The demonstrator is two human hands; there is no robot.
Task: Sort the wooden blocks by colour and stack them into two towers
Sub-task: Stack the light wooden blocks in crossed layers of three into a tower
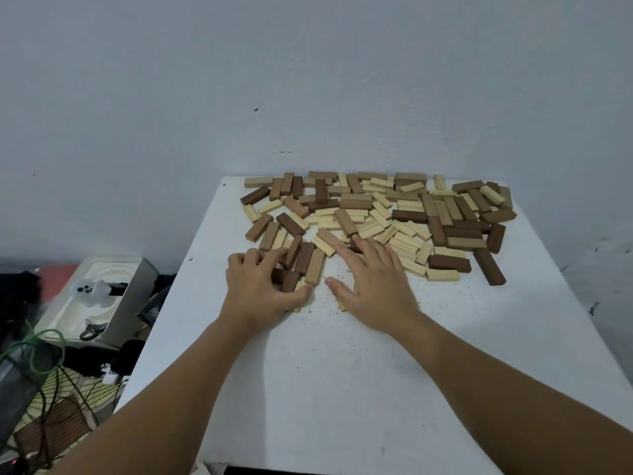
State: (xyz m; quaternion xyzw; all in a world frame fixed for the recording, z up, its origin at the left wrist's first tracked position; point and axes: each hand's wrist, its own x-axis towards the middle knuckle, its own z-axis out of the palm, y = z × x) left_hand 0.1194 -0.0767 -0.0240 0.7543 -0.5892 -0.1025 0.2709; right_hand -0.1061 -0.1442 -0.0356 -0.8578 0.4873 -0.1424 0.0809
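Several wooden blocks, pale and brown mixed, lie scattered flat across the far half of the white table [342,371]; the heap [394,214] reaches the wall. My left hand [263,286] sits at the heap's near left corner, fingers curled round a small cluster of brown blocks [301,260], thumb against a pale block's end. My right hand [370,282] lies flat with straight spread fingers on the table, fingertips touching blocks at the heap's near edge; a pale block [342,306] peeks from under its palm.
Left of the table, lower down, stand an open grey box [102,303] with a white toy, green cables [44,351] and dark clutter. The wall rises right behind the blocks. The table's left edge runs diagonally.
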